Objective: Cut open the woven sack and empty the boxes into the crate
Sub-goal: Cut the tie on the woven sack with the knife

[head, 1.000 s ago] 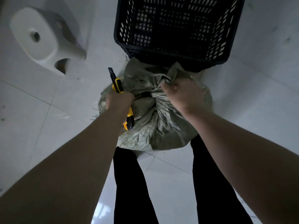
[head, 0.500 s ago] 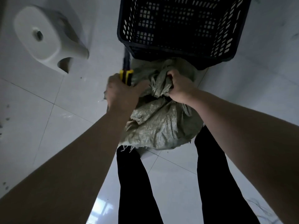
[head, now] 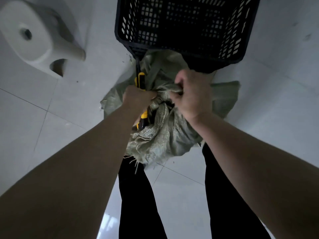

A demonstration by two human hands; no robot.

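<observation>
Sack (head: 165, 135) centre frame, beside crate (head: 238, 56). Right hand (head: 193, 94) clenches its bunched neck; left hand (head: 138, 99) grips knife (head: 141, 80) (blade toward crate). Step: opening cut, seemingly not made. Next: slice near neck, clear of fingers.

The bunched neck of the woven sack (head: 165, 135) is gripped by the right hand (head: 193, 94). A yellow utility knife (head: 141, 81) is held in the left hand (head: 138, 99), beside the black crate (head: 186, 28).

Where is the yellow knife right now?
In the head view, just left of centre, the left hand grips the yellow utility knife against the woven sack, blade toward the black crate.
</observation>
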